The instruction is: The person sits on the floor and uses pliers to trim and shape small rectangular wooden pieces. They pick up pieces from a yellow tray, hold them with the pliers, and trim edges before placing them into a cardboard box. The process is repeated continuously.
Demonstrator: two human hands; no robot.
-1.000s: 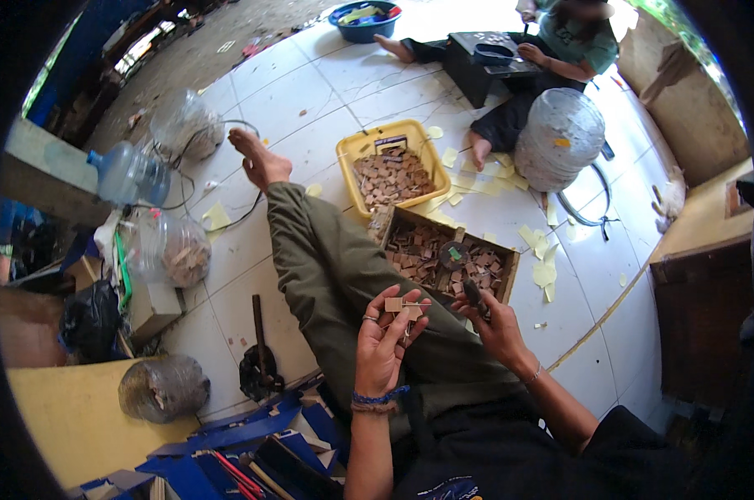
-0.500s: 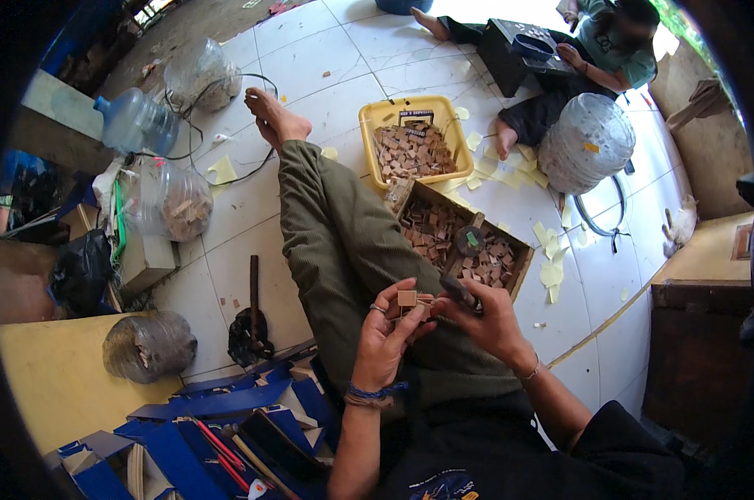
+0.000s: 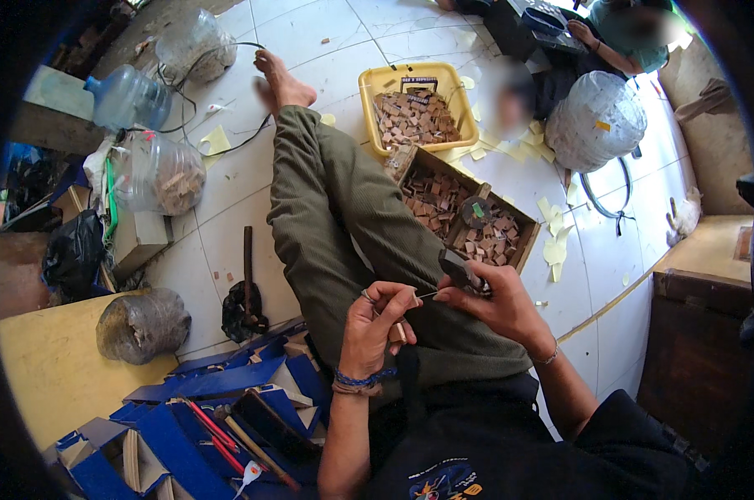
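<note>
Over my lap, my left hand [image 3: 375, 327] is closed around small wooden pieces [image 3: 400, 332], their pale ends showing below its fingers. My right hand [image 3: 509, 302] grips a dark, blunt-ended tool [image 3: 459, 268]; its exact kind is unclear. A thin, light strip or wire [image 3: 428, 294] spans the short gap between the fingertips of both hands. Just beyond my right hand lies a wooden box [image 3: 523, 242] of small brown wooden pieces, with a round dark disc [image 3: 476, 212] on top. A yellow basin [image 3: 469, 137] behind it holds more such pieces.
A person [image 3: 614, 46] sits at the far right beside a large wrapped bundle [image 3: 596, 122]. Blue holders [image 3: 185, 454] crowd the lower left. A hammer-like tool [image 3: 248, 279] stands left of my leg. Clear plastic jugs [image 3: 135, 98] stand farther left, yellow scraps [image 3: 554, 250] right.
The wooden pieces have shifted lower in my left hand. My hands have drawn slightly apart, and the thin strip now shows between them. The view has shifted a little.
</note>
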